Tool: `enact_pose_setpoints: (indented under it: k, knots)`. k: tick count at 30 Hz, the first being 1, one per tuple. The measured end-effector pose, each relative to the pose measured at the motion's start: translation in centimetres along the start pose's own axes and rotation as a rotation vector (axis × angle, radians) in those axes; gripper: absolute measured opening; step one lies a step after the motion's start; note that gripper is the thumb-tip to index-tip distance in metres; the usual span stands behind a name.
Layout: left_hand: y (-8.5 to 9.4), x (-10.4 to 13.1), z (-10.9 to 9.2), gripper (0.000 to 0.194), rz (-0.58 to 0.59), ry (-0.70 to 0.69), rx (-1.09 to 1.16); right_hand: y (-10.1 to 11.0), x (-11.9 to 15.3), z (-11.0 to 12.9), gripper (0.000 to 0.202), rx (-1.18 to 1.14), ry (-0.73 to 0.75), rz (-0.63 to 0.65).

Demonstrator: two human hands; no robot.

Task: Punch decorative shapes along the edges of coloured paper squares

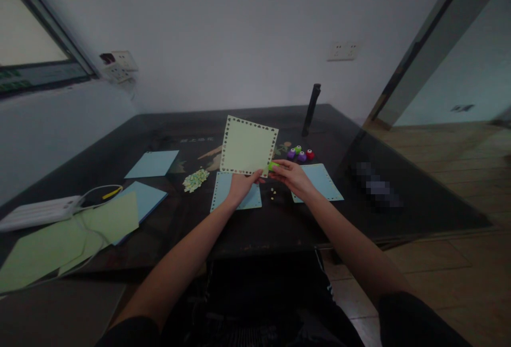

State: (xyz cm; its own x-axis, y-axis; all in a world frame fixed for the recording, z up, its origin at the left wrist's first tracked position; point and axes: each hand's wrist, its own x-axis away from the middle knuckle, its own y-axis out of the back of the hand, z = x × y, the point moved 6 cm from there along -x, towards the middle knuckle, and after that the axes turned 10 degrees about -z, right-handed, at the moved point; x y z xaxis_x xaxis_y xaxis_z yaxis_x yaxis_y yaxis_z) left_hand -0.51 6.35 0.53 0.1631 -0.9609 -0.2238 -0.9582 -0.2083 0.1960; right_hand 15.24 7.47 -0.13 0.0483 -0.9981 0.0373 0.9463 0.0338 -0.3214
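My left hand grips the lower edge of a pale green sheet, held up and slightly tilted, with small punched shapes along its borders. At the sheet's lower right corner, my right hand has its fingers closed on a small bright green punch. Below the sheet lies a blue sheet with punched edges, partly covered by my left hand. Another punched blue sheet lies under and beyond my right wrist. A few tiny paper bits are on the table between the two blue sheets.
Several coloured punches stand behind my right hand. A pile of paper bits lies left of centre. Farther left are blue sheets, green sheets and a white power strip with a cable. A black upright object stands at the back.
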Motion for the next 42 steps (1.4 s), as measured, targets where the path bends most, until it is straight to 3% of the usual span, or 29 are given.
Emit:
enact_pose_setpoints:
  k: [19, 42]
  knots:
    - [-0.65, -0.05, 0.44, 0.019, 0.047, -0.071, 0.01, -0.32, 0.15, -0.16, 0.033, 0.07, 0.034, -0.031]
    - [-0.91, 0.13, 0.22, 0.013, 0.074, -0.06, 0.026, -0.28, 0.05, -0.18, 0.031, 0.106, 0.046, -0.059]
